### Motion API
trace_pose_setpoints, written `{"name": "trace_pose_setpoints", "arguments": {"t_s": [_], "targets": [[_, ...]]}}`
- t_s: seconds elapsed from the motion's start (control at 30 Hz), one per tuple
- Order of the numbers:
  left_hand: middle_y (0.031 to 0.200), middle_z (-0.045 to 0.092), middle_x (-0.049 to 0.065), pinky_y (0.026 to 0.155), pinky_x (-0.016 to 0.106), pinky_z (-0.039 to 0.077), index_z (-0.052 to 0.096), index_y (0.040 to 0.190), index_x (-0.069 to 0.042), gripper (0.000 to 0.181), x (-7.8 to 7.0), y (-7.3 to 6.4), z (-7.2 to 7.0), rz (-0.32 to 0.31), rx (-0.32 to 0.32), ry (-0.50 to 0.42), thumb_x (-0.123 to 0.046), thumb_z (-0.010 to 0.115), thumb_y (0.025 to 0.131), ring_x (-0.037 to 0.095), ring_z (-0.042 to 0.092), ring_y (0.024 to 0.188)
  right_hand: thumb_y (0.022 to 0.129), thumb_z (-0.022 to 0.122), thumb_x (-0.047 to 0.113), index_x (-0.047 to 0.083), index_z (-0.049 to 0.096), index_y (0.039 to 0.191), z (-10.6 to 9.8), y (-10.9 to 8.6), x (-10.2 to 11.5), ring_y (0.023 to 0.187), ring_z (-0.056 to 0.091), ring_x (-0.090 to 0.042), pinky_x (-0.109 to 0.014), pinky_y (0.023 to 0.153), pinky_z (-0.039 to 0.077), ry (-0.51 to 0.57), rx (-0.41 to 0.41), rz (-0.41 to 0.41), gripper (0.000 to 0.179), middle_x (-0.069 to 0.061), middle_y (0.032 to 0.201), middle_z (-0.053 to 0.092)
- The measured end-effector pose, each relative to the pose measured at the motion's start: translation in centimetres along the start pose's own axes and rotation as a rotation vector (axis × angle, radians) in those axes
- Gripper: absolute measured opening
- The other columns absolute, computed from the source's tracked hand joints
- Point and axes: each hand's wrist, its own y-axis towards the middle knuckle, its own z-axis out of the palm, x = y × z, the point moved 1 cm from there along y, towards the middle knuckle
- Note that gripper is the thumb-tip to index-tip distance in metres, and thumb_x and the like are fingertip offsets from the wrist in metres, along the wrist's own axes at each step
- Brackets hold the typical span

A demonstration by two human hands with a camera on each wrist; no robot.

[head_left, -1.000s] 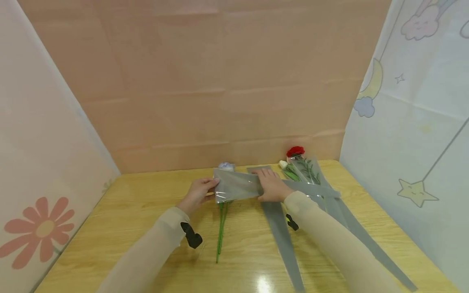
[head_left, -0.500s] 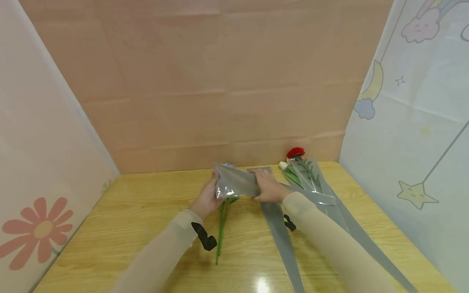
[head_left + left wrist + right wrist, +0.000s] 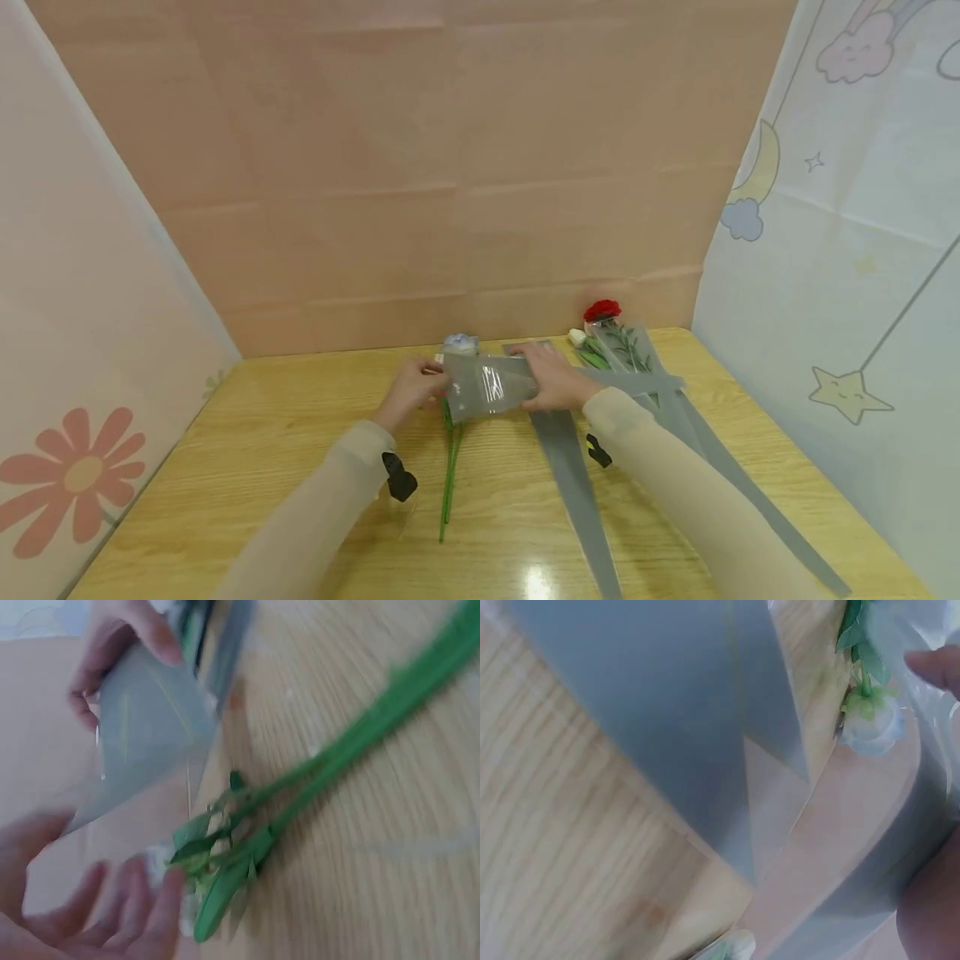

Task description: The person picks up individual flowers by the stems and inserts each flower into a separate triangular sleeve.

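My right hand (image 3: 555, 379) grips a translucent grey flower sleeve (image 3: 487, 390), thumb on one side and fingers on the other. The wide end of the sleeve points left, and its narrow tail runs right beneath my right forearm. My left hand (image 3: 411, 392) has its fingertips right at that wide end; in the left wrist view the thumb is by the sleeve's corner, with the other fingers spread and blurred. Behind and below the sleeve lies a pale blue-white flower (image 3: 460, 343), its long green stems (image 3: 450, 479) stretching toward me. Its leaves (image 3: 221, 896) show in the left wrist view.
A second flat grey sleeve (image 3: 581, 504) lies under my right hand. Farther right, a red flower (image 3: 603, 311) and leafy sprig (image 3: 626, 342) lie with another sleeve (image 3: 750, 483), beside a white bud (image 3: 577, 337). A backdrop (image 3: 480, 167) closes off the table's far edge.
My left hand moved under the wide end of the sleeve, then back to its left edge. That end tilted up and has come down again. My right hand keeps its grip.
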Motion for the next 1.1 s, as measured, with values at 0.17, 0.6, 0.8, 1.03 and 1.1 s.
{"name": "trace_pose_setpoints", "arguments": {"t_s": [0.17, 0.6, 0.8, 1.03, 1.1], "targets": [[0.115, 0.058, 0.016, 0.087, 0.048, 0.054, 0.058, 0.113, 0.004, 0.026, 0.0, -0.2, 1.1, -0.079, 0.148, -0.055, -0.014, 0.061, 0.094, 0.021, 0.063, 0.09, 0.067, 0.086, 0.045, 0.012, 0.036, 0.143, -0.1, 0.1, 0.2, 0.125, 0.04, -0.03, -0.054, 0.105, 0.033, 0.008, 0.024, -0.003, 0.098, -0.008, 0.141, 0.043], [0.127, 0.047, 0.009, 0.084, 0.031, 0.053, 0.023, 0.148, -0.008, 0.054, -2.8, -0.9, 2.7, -0.059, 0.307, -0.746, -0.021, 0.04, 0.099, 0.018, 0.056, 0.107, 0.058, 0.088, 0.046, 0.012, 0.006, 0.155, 1.5, 0.0, 0.9, 0.136, 0.032, -0.034, -0.058, 0.104, 0.029, -0.027, -0.025, 0.044, 0.132, -0.017, 0.148, 0.034], [0.129, 0.046, 0.012, 0.085, 0.033, 0.053, 0.02, 0.151, -0.01, 0.06, -2.8, -1.2, 2.1, -0.077, 0.247, -0.721, -0.027, 0.041, 0.097, 0.022, 0.055, 0.108, 0.068, 0.077, 0.024, 0.005, 0.024, 0.148, 1.9, 0.2, 0.7, 0.134, 0.038, -0.03, -0.054, 0.106, 0.032, -0.007, -0.069, 0.015, 0.098, -0.016, 0.143, 0.041], [0.125, 0.056, 0.013, 0.098, 0.055, 0.046, 0.036, 0.144, -0.002, 0.056, -2.5, -0.7, 0.9, -0.038, 0.296, -0.548, -0.031, 0.054, 0.099, 0.023, 0.063, 0.104, 0.075, 0.079, 0.021, 0.003, 0.028, 0.146, 0.7, 0.0, 0.6, 0.13, 0.038, -0.035, -0.057, 0.103, 0.033, -0.031, -0.043, 0.068, 0.089, -0.017, 0.14, 0.041], [0.118, 0.06, 0.014, 0.095, 0.052, 0.05, 0.042, 0.138, 0.002, 0.052, -2.6, -0.7, 0.7, -0.027, 0.262, -0.417, -0.027, 0.058, 0.098, 0.02, 0.065, 0.096, 0.074, 0.077, 0.02, 0.004, 0.028, 0.146, 0.4, -0.1, 0.6, 0.125, 0.04, -0.035, -0.055, 0.1, 0.035, -0.045, -0.046, 0.061, 0.088, -0.017, 0.137, 0.042]]}}
